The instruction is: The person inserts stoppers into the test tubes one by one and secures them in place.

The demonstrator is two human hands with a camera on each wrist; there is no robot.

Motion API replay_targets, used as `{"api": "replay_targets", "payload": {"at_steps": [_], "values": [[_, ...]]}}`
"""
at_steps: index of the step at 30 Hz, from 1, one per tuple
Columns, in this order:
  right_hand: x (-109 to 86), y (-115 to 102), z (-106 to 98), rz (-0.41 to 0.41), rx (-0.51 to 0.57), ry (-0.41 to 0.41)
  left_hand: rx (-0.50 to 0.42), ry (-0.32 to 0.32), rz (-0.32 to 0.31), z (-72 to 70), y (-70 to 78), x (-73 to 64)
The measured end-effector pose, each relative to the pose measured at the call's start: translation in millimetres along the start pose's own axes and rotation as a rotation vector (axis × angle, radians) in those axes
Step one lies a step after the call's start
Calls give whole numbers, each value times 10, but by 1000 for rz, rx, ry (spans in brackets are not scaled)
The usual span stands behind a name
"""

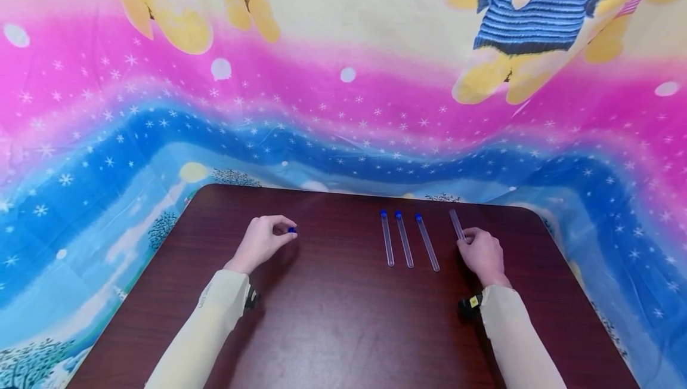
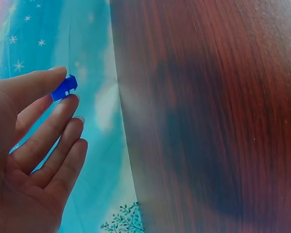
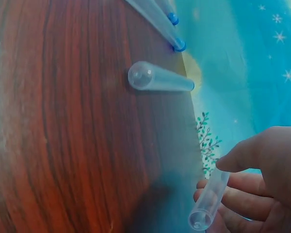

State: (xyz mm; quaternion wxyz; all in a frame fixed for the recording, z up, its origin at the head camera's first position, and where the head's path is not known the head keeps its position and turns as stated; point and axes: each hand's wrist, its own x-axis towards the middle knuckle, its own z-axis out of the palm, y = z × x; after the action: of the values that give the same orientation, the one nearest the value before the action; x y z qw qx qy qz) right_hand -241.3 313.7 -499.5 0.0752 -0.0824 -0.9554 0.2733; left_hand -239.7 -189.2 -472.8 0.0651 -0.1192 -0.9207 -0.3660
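Observation:
Between the thumb and index finger of my left hand (image 1: 260, 241) is a small blue cap (image 2: 64, 88). The other fingers spread loosely below it in the left wrist view. My right hand (image 1: 482, 253) grips a clear test tube (image 1: 457, 224), its thumb on one side and fingers on the other. No blue cap shows on the visible length of this tube. To the left of the right hand, three clear test tubes with blue caps lie side by side: a near one (image 1: 427, 244), a middle one (image 1: 405, 241) and a far one (image 1: 387, 240). Their capped ends point to the back.
The dark brown wooden table (image 1: 327, 311) has rounded back corners. Behind and beside it hangs a printed cloth (image 1: 343, 114) with snowflakes and bears. Each wrist carries a small black camera, such as the right one (image 1: 470, 307), just below the sleeve cuff.

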Motion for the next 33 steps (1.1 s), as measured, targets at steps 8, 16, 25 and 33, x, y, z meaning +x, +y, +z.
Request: {"api": "replay_targets", "payload": {"at_steps": [8,16,25,33], "values": [[-8,-133,-22,-35,41,29,-35,12,3,11,19,32],[-31,-201,-36,-49,78,45,-73,24,-13,23,54,57],[-57,-223,-28,-36,120,23,-63,30,30,31,99,58],[-75,-249,-17,-65,133,33,-53,39,57,63,105,105]]}}
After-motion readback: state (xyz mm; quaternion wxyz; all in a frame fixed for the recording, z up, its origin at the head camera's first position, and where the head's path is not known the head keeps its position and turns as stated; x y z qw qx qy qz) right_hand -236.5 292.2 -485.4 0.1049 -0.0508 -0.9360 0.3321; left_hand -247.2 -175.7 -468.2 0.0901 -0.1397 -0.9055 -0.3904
